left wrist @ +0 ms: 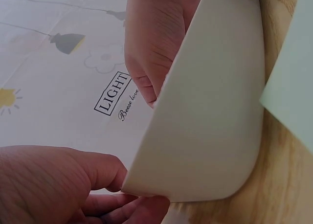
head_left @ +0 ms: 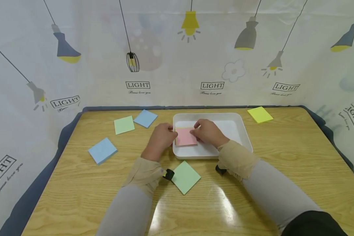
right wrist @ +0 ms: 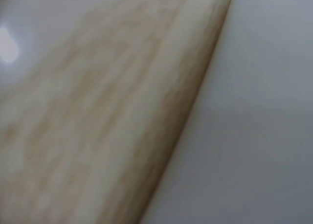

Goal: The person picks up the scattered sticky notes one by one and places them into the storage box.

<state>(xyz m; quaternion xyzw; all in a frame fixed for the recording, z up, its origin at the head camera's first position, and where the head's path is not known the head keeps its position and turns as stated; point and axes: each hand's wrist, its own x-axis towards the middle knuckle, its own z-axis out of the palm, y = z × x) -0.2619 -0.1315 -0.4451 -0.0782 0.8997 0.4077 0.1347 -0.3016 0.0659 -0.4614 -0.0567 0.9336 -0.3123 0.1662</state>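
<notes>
Centrally on the wooden tabletop (head_left: 283, 157) sits a shallow white tray (head_left: 239, 127) with rounded corners, and its only visible contents are a pink sticky pad (head_left: 184, 137) lying in its left half, with a thin yellow edge of another pad showing just under its far and left sides. Both hands meet at this pad. The left hand (head_left: 160, 137) reaches over the tray's left rim, fingers curled so the tips touch the pad's left edge; the right hand (head_left: 207, 131) lies inside the tray with curled fingers pressing on the pad's right portion. The tray's right half shows bare white floor. Outside the tray, a green pad (head_left: 185, 177) lies just in front of its near rim, between the two forearms. A second green pad (head_left: 124, 125) and a blue pad (head_left: 145, 118) lie to the tray's left, another blue pad (head_left: 102, 150) nearer the left edge, and a yellow pad (head_left: 260, 114) beyond the tray's far right corner.
</notes>
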